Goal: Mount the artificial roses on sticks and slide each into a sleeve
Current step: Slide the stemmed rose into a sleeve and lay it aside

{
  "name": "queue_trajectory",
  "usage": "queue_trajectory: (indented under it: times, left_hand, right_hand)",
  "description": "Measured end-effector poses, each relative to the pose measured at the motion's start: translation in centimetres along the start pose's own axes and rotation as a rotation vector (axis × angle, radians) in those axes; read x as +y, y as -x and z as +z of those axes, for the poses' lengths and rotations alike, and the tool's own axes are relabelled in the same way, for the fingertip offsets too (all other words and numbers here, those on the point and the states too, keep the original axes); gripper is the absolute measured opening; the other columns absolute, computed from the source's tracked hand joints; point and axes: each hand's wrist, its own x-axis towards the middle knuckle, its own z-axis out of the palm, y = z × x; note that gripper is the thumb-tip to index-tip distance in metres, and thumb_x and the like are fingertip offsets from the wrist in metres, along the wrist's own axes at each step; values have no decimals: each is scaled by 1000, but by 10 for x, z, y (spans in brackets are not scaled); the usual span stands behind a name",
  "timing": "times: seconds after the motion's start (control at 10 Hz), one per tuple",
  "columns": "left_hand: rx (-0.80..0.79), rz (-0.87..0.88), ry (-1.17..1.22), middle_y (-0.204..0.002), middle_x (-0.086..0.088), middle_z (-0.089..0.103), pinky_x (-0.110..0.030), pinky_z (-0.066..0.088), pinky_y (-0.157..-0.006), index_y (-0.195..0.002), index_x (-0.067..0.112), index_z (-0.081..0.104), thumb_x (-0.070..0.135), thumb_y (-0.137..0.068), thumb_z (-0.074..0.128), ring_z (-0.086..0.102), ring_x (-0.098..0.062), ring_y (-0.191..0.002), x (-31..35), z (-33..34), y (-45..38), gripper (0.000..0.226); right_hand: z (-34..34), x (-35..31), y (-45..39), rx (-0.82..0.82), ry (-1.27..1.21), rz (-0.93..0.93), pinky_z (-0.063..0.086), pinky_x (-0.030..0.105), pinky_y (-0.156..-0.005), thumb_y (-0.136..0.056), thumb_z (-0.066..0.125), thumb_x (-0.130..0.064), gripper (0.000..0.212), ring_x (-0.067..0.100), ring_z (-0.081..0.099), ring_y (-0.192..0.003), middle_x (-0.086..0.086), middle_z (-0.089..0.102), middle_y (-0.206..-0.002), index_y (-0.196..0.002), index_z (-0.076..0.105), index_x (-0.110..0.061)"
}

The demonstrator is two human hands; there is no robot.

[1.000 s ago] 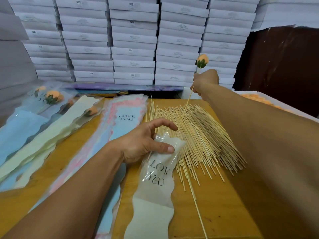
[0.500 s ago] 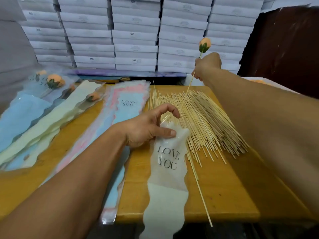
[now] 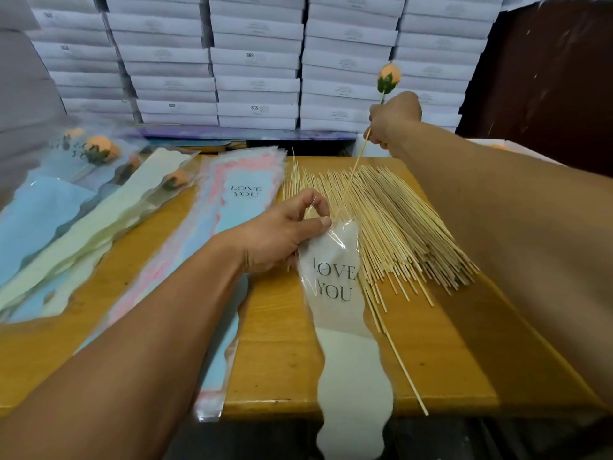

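Orange rose (image 3: 388, 75) on one stick (image 3: 351, 172), one sleeve (image 3: 335, 277).

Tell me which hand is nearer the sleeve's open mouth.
Left. The left hand pinches the sleeve right at its mouth. The right hand is raised well beyond it, over the far table edge, gripping the stick below the rose.

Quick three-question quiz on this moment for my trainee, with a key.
1. True or false: the right hand holds a stick topped with a rose.
2. The left hand pinches the mouth of which sleeve? A) white LOVE YOU B) blue C) pink
3. Fill in: loose sticks lie in a pile on the ______.

Key: 1 true; 2 A; 3 table.
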Motion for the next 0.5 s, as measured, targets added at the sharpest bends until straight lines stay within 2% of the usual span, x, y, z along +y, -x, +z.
queue_trajectory:
  times: [0.1, 0.2, 0.3, 0.4, 0.5]
  left_hand:
    - [24, 60, -108, -60, -1, 59, -21, 43, -40, -96, 11, 49, 17, -101, 56, 54, -12, -46, -1, -1, 1, 10]
    - [53, 110, -135, -62, -1, 61, -19, 44, -43, -90, 8, 58, 18, -100, 57, 57, -13, -46, -1, -4, 1, 15]
    - [77, 91, -121, -74, -11, 65, -25, 50, -47, -92, 10, 71, 25, -101, 55, 62, -19, -55, -1, -5, 0, 23]
    - [107, 66, -93, -74, -6, 68, -24, 51, -46, -94, 14, 73, 26, -103, 54, 63, -16, -55, -1, -4, -1, 25]
    - [141, 50, -83, -73, -8, 70, -23, 50, -44, -93, 8, 70, 27, -103, 53, 64, -20, -53, -1, -5, 0, 27]
  right_hand:
    - [-2, -2, 5, -5, -3, -8, 40, 22, -45, -97, 52, -14, 8, 16, 54, -58, 10, 62, -91, -98, 56, -8]
    - [-1, -3, 6, -38, -1, 4, 40, 21, -44, -96, 53, -14, 8, 18, 56, -64, 10, 62, -95, -101, 56, -9]
    - [5, -3, 10, -94, -21, 5, 38, 24, -44, -99, 50, -10, 8, 17, 53, -53, 13, 63, -92, -100, 56, -5]
    - [10, -3, 22, -158, -113, 37, 31, 19, -37, -103, 51, -14, 16, 12, 46, -32, 16, 68, -74, -98, 57, 0]
    - [13, -1, 38, -290, -127, 61, 28, 19, -36, -101, 52, -17, 19, 9, 43, -34, 8, 71, -58, -95, 61, -1]
